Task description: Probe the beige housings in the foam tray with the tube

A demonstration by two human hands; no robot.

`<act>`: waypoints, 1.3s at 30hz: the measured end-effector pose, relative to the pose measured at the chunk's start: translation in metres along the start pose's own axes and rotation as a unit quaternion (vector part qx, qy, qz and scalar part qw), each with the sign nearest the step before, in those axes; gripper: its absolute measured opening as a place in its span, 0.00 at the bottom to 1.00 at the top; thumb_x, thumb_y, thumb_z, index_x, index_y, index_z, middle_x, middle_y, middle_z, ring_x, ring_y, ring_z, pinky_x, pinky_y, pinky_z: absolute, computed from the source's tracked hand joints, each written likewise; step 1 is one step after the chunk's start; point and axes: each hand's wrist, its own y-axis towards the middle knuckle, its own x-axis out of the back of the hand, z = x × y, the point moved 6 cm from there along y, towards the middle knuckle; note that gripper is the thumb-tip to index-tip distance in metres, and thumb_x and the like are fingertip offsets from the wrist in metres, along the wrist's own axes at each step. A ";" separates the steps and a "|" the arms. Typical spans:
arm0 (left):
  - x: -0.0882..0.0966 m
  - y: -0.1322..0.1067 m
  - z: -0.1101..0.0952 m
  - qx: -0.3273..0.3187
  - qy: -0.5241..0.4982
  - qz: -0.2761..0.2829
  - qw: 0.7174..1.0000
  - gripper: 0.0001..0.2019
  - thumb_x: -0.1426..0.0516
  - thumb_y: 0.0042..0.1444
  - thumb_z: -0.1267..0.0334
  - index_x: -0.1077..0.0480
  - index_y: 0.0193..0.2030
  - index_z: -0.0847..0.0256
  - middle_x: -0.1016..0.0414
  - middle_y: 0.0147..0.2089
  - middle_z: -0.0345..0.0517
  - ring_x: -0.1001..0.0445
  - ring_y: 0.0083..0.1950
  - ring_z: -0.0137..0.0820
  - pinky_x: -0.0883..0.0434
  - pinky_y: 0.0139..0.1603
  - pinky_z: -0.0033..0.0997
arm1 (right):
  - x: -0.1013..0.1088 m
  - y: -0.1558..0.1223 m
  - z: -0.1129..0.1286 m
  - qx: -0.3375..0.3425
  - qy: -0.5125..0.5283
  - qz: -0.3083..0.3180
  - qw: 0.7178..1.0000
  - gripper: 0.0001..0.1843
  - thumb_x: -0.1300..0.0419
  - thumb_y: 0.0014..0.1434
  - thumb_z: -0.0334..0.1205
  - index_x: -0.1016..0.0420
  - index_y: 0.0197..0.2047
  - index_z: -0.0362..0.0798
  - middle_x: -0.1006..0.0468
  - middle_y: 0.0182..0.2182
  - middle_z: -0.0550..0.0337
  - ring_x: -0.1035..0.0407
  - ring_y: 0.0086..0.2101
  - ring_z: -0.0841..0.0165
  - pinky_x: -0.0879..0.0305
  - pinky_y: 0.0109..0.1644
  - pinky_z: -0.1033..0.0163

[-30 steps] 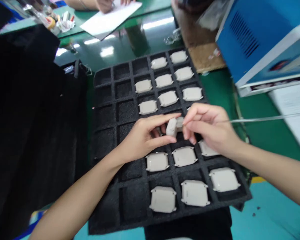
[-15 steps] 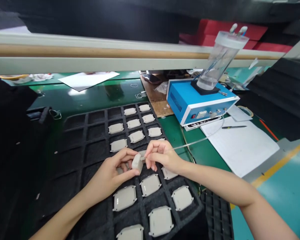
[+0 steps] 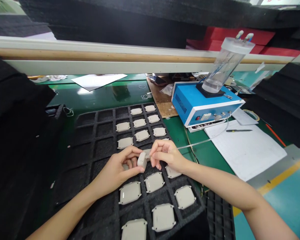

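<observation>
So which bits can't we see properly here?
All in the head view:
Part of the thin tube: hidden inside the right hand.
Far side of the held case: turned away from us.
Nearest case: cut off by the bottom edge.
Any writing on the paper under the pen: too small.

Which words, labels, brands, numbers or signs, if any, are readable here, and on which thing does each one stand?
None can be read.
Pale cases: faint marks, too small to read.
Case in the left hand: nothing legible.
Blue machine: any panel lettering too small.
Paper under the pen: markings too faint.
White surface, top right: red marks, cut off.
</observation>
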 end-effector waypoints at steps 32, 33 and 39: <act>0.000 0.000 -0.001 0.006 -0.002 0.002 1.000 0.16 0.41 0.52 0.57 0.35 0.45 0.61 0.27 0.35 0.41 0.35 0.29 0.26 0.36 0.31 0.27 | 0.000 -0.002 0.001 -0.007 -0.027 -0.005 1.000 0.03 0.41 0.43 0.32 0.32 0.25 0.43 0.26 0.15 0.65 0.38 0.12 0.77 0.42 0.15 0.73; 0.000 0.000 -0.001 0.007 -0.001 0.002 1.000 0.15 0.41 0.52 0.58 0.35 0.45 0.61 0.27 0.35 0.41 0.35 0.29 0.26 0.36 0.31 0.26 | 0.000 -0.001 0.001 -0.006 -0.026 -0.005 1.000 0.03 0.41 0.44 0.31 0.32 0.25 0.43 0.26 0.15 0.65 0.38 0.12 0.77 0.42 0.15 0.73; 0.000 0.000 -0.001 0.008 0.000 0.002 1.000 0.15 0.40 0.52 0.58 0.34 0.44 0.61 0.28 0.34 0.40 0.36 0.28 0.25 0.36 0.31 0.26 | 0.000 -0.001 0.001 -0.002 -0.026 -0.001 1.000 0.03 0.41 0.45 0.31 0.32 0.26 0.43 0.26 0.15 0.64 0.38 0.12 0.77 0.42 0.15 0.73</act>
